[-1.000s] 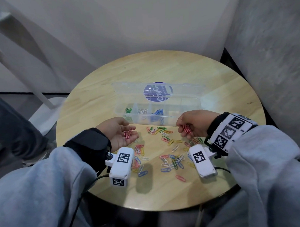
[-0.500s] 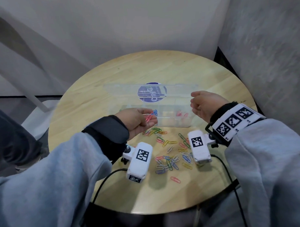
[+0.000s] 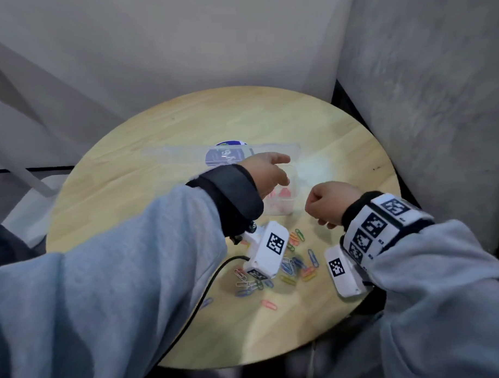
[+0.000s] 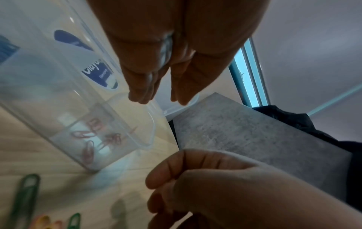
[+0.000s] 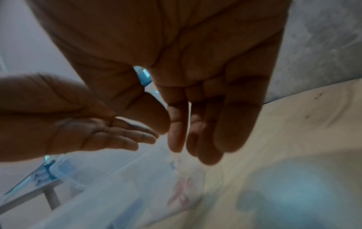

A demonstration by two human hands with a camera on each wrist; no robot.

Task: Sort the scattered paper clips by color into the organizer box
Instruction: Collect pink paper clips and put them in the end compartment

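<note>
Left hand (image 3: 266,174): over the right end of the clear plastic organizer box (image 3: 291,174), fingers straight and slack, palm down, nothing visible in it from the left wrist view. Released.

Right hand (image 3: 328,204): just right of the box, off its end wall, above the desk. Head view reads as a loose fist. Right wrist view shows fingers hanging half-curled, thumb near the forefinger, no clip visible between them. Idle, grasping nothing as far as the pictures tell.

Box: open, lid laid back flat with a blue oval label (image 3: 227,155). The end compartment under the left hand holds several red paper clips (image 4: 92,136). Other compartments are hidden behind the left sleeve.

Step in hand, by judgement: a drop of red clips into the end compartment, both hands apparently emptied.

The scattered multicoloured paper clips (image 3: 290,263) lie on the round pale wooden desk (image 3: 184,129), nearer the body than either hand, partly under the 2 white wrist cameras. Green, blue, orange, silver and 1 stray red clip (image 3: 269,304) show.

Next move calls for bringing both hands back toward the body and down to the pile, then pinching out 1 colour. The clips overlap, so a clean pick may need separating them first.
</note>
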